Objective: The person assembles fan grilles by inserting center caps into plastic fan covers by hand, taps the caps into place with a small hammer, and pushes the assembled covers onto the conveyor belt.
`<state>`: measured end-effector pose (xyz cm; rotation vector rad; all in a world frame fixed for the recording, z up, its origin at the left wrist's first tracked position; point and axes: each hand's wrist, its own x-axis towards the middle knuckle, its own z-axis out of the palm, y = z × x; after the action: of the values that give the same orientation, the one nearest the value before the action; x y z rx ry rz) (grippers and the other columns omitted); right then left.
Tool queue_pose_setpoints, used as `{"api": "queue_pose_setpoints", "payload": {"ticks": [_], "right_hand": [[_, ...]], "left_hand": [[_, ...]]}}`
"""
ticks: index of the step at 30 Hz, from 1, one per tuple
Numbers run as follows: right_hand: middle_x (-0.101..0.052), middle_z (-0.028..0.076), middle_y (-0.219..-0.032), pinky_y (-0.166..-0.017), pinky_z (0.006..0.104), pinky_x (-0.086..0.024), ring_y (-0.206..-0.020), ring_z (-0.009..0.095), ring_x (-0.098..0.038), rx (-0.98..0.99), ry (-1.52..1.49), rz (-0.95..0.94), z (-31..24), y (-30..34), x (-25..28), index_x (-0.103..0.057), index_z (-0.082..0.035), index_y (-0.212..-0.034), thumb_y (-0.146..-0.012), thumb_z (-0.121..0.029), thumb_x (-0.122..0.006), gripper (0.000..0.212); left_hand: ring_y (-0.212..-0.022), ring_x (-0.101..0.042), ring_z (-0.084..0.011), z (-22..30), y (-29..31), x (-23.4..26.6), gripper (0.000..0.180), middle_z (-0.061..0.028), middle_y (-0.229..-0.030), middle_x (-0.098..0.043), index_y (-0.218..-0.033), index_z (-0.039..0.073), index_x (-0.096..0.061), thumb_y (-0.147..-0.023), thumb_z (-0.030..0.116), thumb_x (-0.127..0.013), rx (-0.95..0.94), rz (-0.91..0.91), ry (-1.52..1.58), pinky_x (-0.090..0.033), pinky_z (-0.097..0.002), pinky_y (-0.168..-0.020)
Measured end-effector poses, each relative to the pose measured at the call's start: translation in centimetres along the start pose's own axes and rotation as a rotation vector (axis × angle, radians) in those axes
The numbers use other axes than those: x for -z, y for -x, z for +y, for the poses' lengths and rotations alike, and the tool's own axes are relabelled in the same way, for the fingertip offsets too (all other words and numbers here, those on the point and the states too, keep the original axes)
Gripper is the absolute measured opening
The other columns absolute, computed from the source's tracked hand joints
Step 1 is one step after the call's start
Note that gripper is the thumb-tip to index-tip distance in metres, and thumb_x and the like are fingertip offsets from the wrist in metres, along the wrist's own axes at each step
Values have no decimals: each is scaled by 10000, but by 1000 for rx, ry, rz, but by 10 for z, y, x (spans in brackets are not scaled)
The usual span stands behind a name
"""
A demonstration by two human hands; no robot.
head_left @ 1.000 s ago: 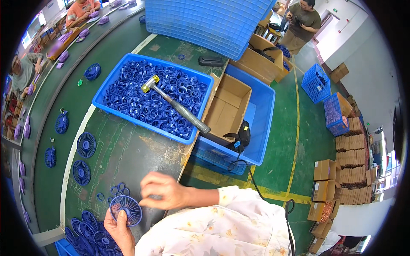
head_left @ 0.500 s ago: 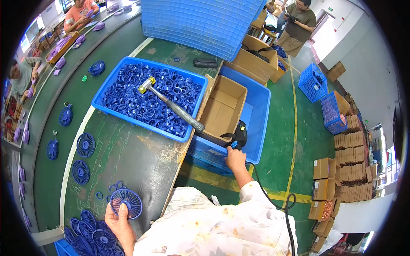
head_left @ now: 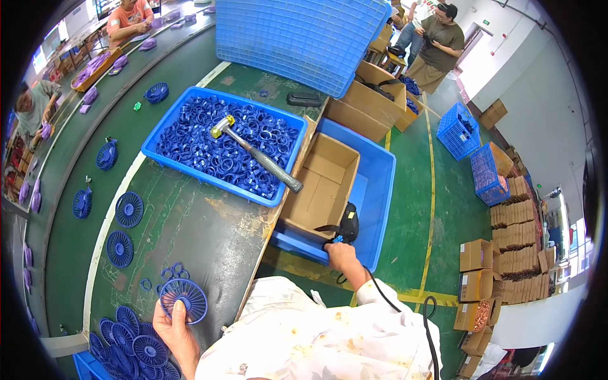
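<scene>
My left hand (head_left: 177, 332) is closed on a round dark-blue fan grille (head_left: 183, 300), thumb on its face, above the near end of the workbench. A few small blue rings (head_left: 175, 272) lie just beyond it, and a heap of similar grilles (head_left: 130, 342) sits beside it at the lower left. My right hand (head_left: 342, 256) is closed round the near end of a black corded tool (head_left: 348, 223) with a bit of blue by my fingers. The tool is over the blue bin's near end, beside the cardboard box (head_left: 323, 180); its exact kind is unclear.
A blue tray (head_left: 212, 190) full of blue rings stands on the workbench, a mallet (head_left: 256, 152) lying across it. Single grilles (head_left: 129, 209) lie to the left, beside a conveyor (head_left: 69, 158). A large blue bin (head_left: 379, 190) stands right of the bench. Black cable (head_left: 432, 342) trails past my right side.
My right hand has moved slightly left and nearer to me, and the black tool has turned more upright. My left hand still holds the grille. The whole view has shifted a little.
</scene>
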<state>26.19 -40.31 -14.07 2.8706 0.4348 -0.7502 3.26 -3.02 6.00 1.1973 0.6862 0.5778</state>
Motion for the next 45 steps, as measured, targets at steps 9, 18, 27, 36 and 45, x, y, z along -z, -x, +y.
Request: {"api": "queue_pose_setpoints", "payload": {"ticks": [9, 18, 27, 36, 45], "right_hand": [[-750, 70, -934, -767, 314, -557, -847, 127, -683, 244, -912, 344, 18, -8, 145, -736, -33, -1120, -914, -276, -746, 319], [-753, 117, -1059, -864, 423, -583, -995, 286, -720, -423, -485, -317, 160, 6, 106, -763, -108, -1126, -618, -530, -955, 688], [-724, -4, -742, -681, 310, -570, -630, 110, -651, -875, -1528, -848, 191, 94, -17, -740, -150, -828, -814, -223, -898, 175], [-739, 75, -814, -692, 404, -568, -749, 215, -709, -732, -1607, -1108, 215, 131, -78, -680, -88, -743, -877, -300, -832, 293], [-741, 89, -831, -704, 422, -564, -762, 242, -711, -265, -1396, -942, 223, 147, -90, -681, -75, -757, -900, -306, -798, 295]], "left_hand": [[-757, -550, -37, -3, -2, 5, 120, 15, -939, -673, -1072, 26, -664, -969, 82, -685, -31, 35, -2, -429, -182, -677], [-798, -582, -59, -6, -1, 18, 140, -1, -951, -678, -1106, 10, -660, -975, 59, -663, -12, 20, 81, -469, -209, -719], [-812, -594, -67, -6, 1, 26, 160, -6, -967, -678, -1112, 7, -659, -972, 84, -671, -51, 57, 48, -481, -216, -740], [-788, -564, -51, -10, 1, 17, 154, 7, -945, -667, -1087, 20, -652, -963, 101, -693, -32, 57, 45, -447, -196, -703], [-767, -555, -45, -15, -2, 21, 158, 6, -944, -675, -1091, 14, -665, -943, 66, -678, -14, 138, 34, -433, -191, -675]]}}
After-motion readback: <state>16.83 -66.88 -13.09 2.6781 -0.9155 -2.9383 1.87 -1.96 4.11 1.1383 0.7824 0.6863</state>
